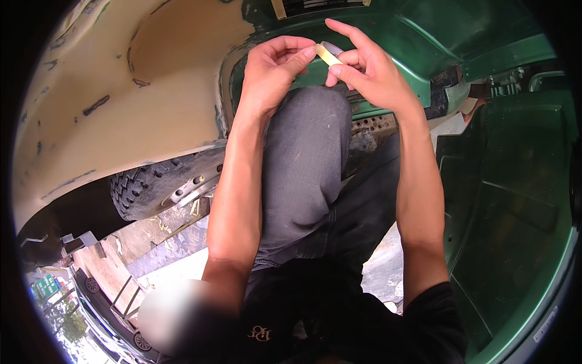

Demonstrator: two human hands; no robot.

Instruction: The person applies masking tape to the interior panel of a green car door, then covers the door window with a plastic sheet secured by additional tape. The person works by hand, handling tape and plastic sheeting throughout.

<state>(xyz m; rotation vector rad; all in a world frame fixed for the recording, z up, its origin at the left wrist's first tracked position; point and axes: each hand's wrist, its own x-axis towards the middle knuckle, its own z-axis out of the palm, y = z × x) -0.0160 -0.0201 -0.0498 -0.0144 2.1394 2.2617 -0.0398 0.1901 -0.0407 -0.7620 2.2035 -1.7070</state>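
Note:
A narrow roll of yellow masking tape (329, 55) is held up above my raised knee. My right hand (366, 66) grips the roll between thumb and fingers, with the index finger stretched out away from it. My left hand (277, 68) pinches the tape's edge or end between thumb and index finger at the roll's left side; how much tape is pulled loose cannot be made out. Behind both hands lies the green painted metal (309, 75) of a vehicle's door opening.
Left is a fender (182, 91) with tan filler, above a tyre (168, 182). A green door panel (514, 182) stands close on the right. A perforated metal step (375, 123) lies beyond my knee (309, 136). A dark car (109, 314) is parked outside, lower left.

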